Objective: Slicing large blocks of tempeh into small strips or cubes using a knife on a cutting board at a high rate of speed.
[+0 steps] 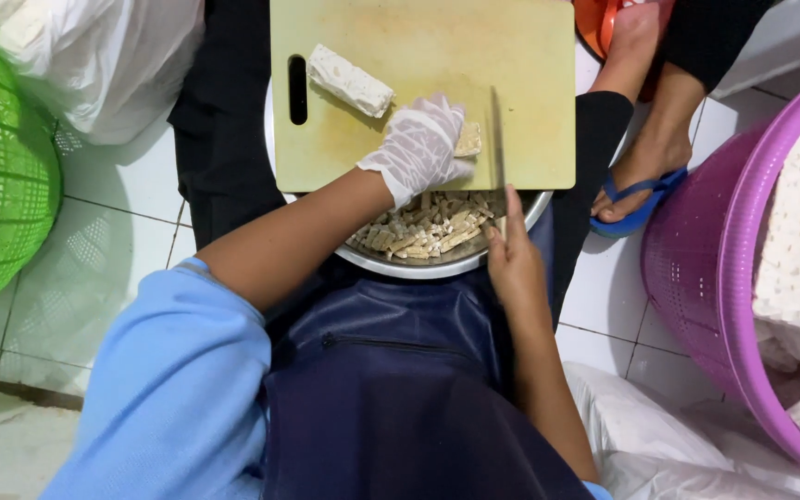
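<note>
Head view looks straight down on a person seated over a yellowish cutting board (530, 83) that rests across a steel bowl (418, 267) in the lap. The left hand (421, 146), in a thin clear plastic glove, lies flat on the board with fingers spread slightly and pressed down on a small remaining piece of tempeh (468, 140); it pins rather than grips. The right hand (514, 259) is bare and curled closed round the handle of a knife (498, 139), whose thin blade stands edge-on just beside the gloved fingertips, at the cut face of the piece.

The work looks to be well along but not finished. The bowl under the board's near edge already holds a heap of cut strips (428, 230), pale and short, piled to one side. The piece under the glove is nearly used up, only a stub showing. A second tempeh block (349, 81), white-skinned and whole, lies at a slant further up the board near its handle slot, untouched. More uncut slabs fill the purple basket (696, 250) on the right, so much seems left to slice.

A green basket (2, 176) stands on the left on the white tiled floor (122, 231), and another person's foot in a blue sandal (636, 208) rests near the bowl.
</note>
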